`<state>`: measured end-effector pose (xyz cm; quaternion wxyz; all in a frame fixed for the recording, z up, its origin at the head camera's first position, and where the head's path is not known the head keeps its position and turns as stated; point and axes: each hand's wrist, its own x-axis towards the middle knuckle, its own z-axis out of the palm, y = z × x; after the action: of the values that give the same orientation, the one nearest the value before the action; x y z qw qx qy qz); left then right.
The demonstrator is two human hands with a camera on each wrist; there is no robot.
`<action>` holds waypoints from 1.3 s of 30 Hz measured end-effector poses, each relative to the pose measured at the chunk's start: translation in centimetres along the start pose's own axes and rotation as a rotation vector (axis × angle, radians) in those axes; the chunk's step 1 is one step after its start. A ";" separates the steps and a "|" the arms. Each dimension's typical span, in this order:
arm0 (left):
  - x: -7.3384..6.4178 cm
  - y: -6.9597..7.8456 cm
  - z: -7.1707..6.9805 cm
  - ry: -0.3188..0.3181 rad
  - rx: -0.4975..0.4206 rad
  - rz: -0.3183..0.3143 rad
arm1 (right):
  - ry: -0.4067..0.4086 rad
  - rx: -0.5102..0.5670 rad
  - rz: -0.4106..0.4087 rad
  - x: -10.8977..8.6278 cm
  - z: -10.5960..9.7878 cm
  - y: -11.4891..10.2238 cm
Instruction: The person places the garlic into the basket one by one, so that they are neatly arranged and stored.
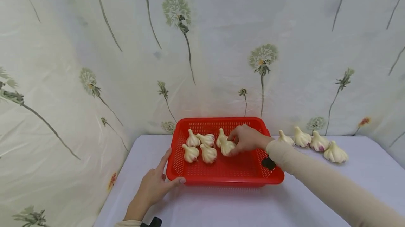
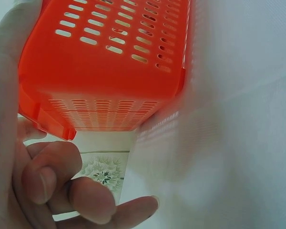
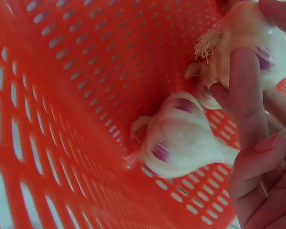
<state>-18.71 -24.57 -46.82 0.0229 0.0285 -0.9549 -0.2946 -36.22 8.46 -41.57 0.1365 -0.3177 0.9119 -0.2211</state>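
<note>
A red plastic basket [image 1: 218, 181] with slotted walls holds several garlic bulbs [image 1: 190, 154], most of them grouped in its left half. My right hand [image 1: 248, 138] reaches in over the right side and pinches a garlic bulb [image 1: 227, 147]. This bulb [image 3: 250, 36] shows roots and a purple patch between the fingers in the right wrist view. Another bulb [image 3: 176, 138] lies on the slotted floor close by. At the front left corner, my left hand [image 1: 155, 185] touches the basket with thumb and index finger extended along its edges; its other fingers [image 2: 93, 198] hang loosely bent.
More garlic bulbs [image 1: 336, 152] sit in a slanting row on the white table [image 1: 364, 192], right of the basket. A floral-patterned sheet [image 1: 218, 54] hangs behind the table and along its left side.
</note>
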 end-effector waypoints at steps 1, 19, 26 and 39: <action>0.0 0.0 0.0 0.000 -0.002 0.001 | -0.002 0.003 0.004 0.1 0.2 0.1; 0.1 -0.2 0.2 0.001 -0.001 0.011 | 0.021 -0.012 0.030 0.5 2.1 1.4; 0.0 -0.3 0.2 0.006 0.007 0.010 | 0.032 0.014 0.043 0.5 2.3 1.5; 0.0 -0.1 0.2 0.003 -0.004 -0.003 | 0.065 0.009 0.043 0.2 2.1 0.5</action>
<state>-18.71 -24.52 -46.99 0.0238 0.0301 -0.9543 -0.2963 -35.79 8.07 -43.65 0.1128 -0.2902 0.9214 -0.2327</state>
